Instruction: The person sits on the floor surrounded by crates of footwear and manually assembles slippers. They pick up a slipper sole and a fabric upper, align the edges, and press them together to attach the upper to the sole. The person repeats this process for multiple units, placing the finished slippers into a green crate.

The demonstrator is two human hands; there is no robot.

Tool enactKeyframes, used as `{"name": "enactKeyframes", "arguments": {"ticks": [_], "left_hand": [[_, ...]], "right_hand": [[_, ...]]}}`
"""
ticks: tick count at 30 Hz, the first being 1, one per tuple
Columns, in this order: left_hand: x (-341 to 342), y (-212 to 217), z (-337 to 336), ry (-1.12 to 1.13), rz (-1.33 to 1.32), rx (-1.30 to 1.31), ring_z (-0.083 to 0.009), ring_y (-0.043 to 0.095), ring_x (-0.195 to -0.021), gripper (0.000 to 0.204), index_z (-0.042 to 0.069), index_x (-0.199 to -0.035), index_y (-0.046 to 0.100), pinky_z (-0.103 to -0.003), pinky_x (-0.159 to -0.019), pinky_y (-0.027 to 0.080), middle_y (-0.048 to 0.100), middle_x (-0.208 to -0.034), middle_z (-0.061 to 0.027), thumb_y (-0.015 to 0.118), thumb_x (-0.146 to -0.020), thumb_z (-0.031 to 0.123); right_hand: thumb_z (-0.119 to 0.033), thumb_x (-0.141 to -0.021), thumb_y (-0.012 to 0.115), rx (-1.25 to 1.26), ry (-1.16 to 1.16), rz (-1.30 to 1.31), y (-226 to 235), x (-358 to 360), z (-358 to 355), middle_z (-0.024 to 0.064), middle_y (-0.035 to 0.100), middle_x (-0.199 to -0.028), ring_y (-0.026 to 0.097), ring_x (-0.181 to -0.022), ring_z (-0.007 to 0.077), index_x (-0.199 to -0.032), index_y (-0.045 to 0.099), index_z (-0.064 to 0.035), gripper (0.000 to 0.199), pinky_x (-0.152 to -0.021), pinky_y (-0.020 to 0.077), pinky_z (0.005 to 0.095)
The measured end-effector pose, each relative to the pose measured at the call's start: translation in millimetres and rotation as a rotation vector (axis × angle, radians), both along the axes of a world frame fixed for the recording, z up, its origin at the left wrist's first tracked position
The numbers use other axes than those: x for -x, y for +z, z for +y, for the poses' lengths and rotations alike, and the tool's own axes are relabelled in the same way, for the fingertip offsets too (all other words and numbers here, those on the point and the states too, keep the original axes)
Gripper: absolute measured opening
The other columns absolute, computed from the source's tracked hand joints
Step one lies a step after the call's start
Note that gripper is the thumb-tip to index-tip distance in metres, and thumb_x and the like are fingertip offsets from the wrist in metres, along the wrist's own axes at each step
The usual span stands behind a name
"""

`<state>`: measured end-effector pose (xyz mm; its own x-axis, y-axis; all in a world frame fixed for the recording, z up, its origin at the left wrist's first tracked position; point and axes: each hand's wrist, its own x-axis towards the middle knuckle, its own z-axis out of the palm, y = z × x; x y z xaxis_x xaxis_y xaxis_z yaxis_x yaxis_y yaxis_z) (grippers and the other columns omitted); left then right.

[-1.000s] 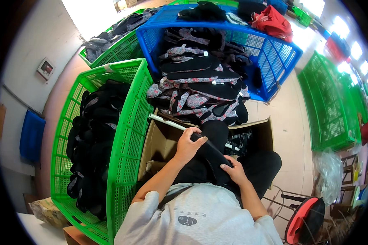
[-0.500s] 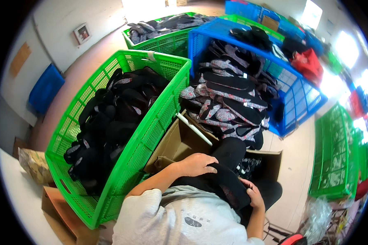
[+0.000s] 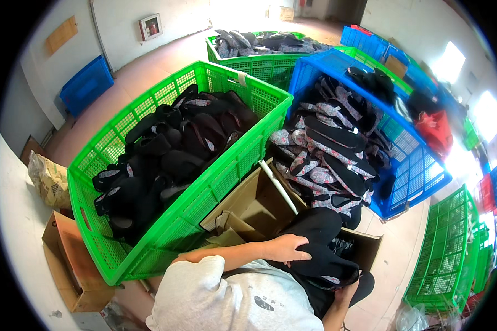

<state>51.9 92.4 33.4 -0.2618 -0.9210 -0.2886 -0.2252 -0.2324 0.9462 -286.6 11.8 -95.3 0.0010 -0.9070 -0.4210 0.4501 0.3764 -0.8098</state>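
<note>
Over my lap I hold a black cloth slipper (image 3: pixel 339 269), its opening showing a patterned lining near my right hand. My left hand (image 3: pixel 286 248) is closed over its near-left part, fingers curled down against the black fabric. My right hand (image 3: pixel 348 292) grips the slipper's other end from below, with some fingers hidden behind it. Black slipper and dark trousers blend together, so its full outline is hard to make out.
Left stands a green crate (image 3: pixel 204 201) of black slippers. Ahead, a tipped blue crate (image 3: pixel 425 179) spills floral-soled slippers (image 3: pixel 337 160). Open cardboard boxes (image 3: pixel 259 193) stand at my knees, a white bar (image 3: pixel 278 185) across one. Another green crate (image 3: pixel 439 248) stands right.
My view has shifted, moving the crates in the picture. The slipper has been turned, so its opening now faces up near my right hand, which has moved lower.
</note>
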Motion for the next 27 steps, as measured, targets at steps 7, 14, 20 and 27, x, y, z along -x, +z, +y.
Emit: {"name": "enactKeyframes", "arguments": {"ticks": [7,14,20,27], "left_hand": [[-51,22,-11,0.710,0.558,-0.023,-0.0126,0.062,-0.057,0.029,0.003,-0.112,0.058,-0.025,-0.049,0.052,0.068,-0.088,-0.0055,0.062,-0.098,0.029],[-181,55,-105,1.036,0.755,0.490,-0.0232,0.066,-0.100,0.050,0.001,-0.141,0.037,-0.033,-0.085,0.056,0.060,-0.119,-0.0133,0.059,-0.099,0.016],[-179,-16,-137,0.868,0.396,0.154,-0.0179,0.065,-0.091,0.041,0.001,-0.133,0.050,-0.030,-0.078,0.055,0.067,-0.110,-0.0127,0.061,-0.097,0.017],[-132,-130,-152,0.641,0.086,-0.246,-0.0151,0.065,-0.088,0.028,0.006,-0.116,0.063,-0.030,-0.074,0.053,0.068,-0.098,-0.0055,0.065,-0.093,0.022]], "right_hand": [[-0.042,-0.102,0.052,-0.020,0.000,-0.072,17,-17,4,0.0086,0.067,-0.100,0.054,-0.060,0.0112,-0.121,0.058,-0.0087,0.039,-0.040,0.0317,0.0188],[-0.030,-0.100,0.056,-0.035,0.026,-0.058,9,-18,4,0.0098,0.068,-0.100,0.056,-0.060,0.0115,-0.120,0.058,-0.0074,0.030,-0.040,0.0308,0.0180],[-0.026,-0.100,0.056,-0.021,0.029,-0.057,7,-18,4,0.0104,0.068,-0.101,0.058,-0.063,0.0121,-0.120,0.058,-0.0068,0.028,-0.041,0.0329,0.0189],[-0.021,-0.101,0.054,-0.016,0.071,-0.025,-3,-15,-1,0.0119,0.070,-0.099,0.061,-0.062,0.0123,-0.117,0.058,-0.0078,0.022,-0.040,0.0344,0.0200]]}}
